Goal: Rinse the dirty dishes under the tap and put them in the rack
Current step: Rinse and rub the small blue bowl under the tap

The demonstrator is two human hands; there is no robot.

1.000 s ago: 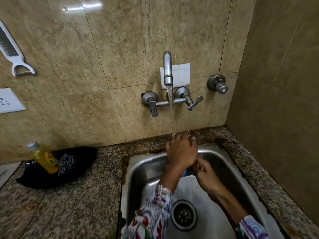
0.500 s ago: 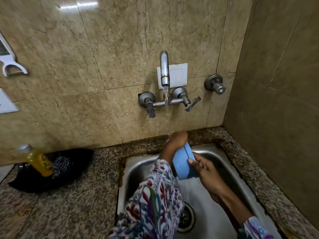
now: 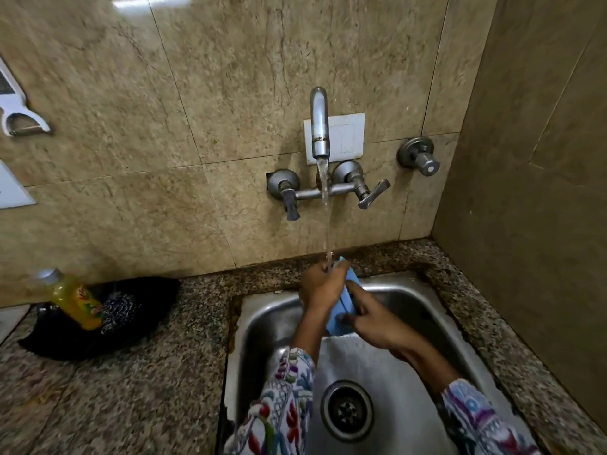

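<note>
Rinsing a blue dish (image 3: 348, 310) under the running tap (image 3: 320, 126), held over the back of the sink (image 3: 427, 310).

The left hand (image 3: 320, 287) curls round the dish's upper edge directly below the tap, where the stream lands; the right hand (image 3: 371, 318) grips its lower side, thumb on the face. What kind of dish it is I cannot tell. Next, probably turn it under the water, then carry it to the rack, which is out of view.
</note>
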